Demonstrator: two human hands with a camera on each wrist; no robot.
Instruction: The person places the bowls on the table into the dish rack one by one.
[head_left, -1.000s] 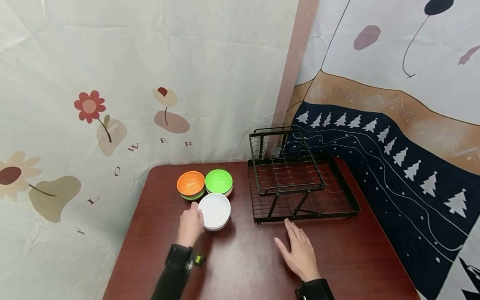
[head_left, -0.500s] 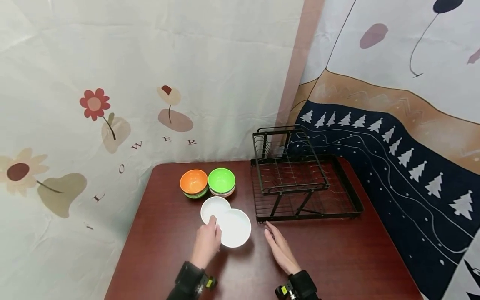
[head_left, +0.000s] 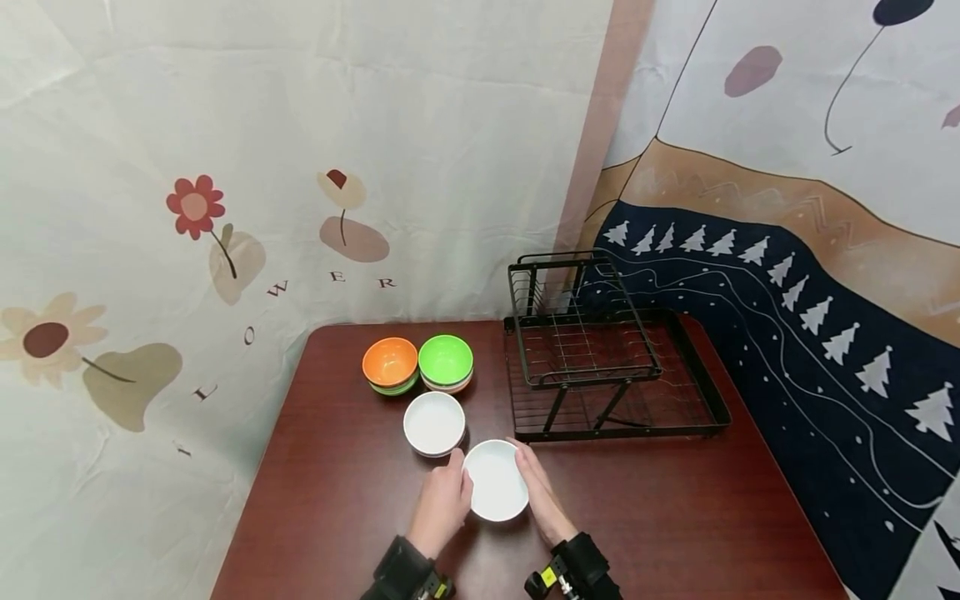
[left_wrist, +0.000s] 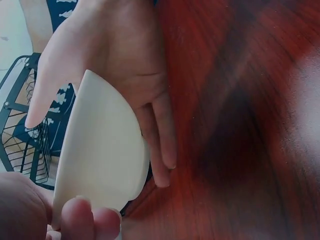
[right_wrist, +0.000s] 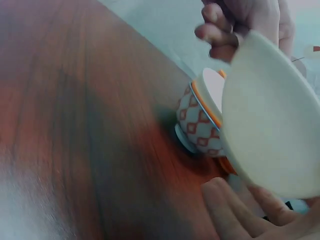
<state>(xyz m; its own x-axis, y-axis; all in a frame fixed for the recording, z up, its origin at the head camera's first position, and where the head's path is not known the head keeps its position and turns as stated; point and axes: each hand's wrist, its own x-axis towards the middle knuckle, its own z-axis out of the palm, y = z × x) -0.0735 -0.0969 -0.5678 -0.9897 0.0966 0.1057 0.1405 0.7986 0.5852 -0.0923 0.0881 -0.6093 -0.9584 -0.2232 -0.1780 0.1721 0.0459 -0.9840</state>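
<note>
A white bowl (head_left: 497, 482) is held above the table near its front. My left hand (head_left: 441, 504) pinches its left rim, thumb on top and fingers curled underneath in the left wrist view. My right hand (head_left: 546, 500) lies along the other side of the bowl; its fingers are straight and its thumb stands apart from the rim. Just behind, another white bowl (head_left: 435, 423) sits in a stack. The right wrist view shows a bowl with a red diamond pattern and orange rim (right_wrist: 197, 117) in that stack.
An orange bowl (head_left: 390, 362) tops a green one at the back left. Beside them a green bowl (head_left: 446, 360) tops another stack. A black two-tier wire dish rack (head_left: 585, 358) stands at the back right, against the printed curtains.
My left hand has taken the top white bowl off its stack and moved it right and toward me. My right hand has moved left, away from the rack, to the bowl's side.
</note>
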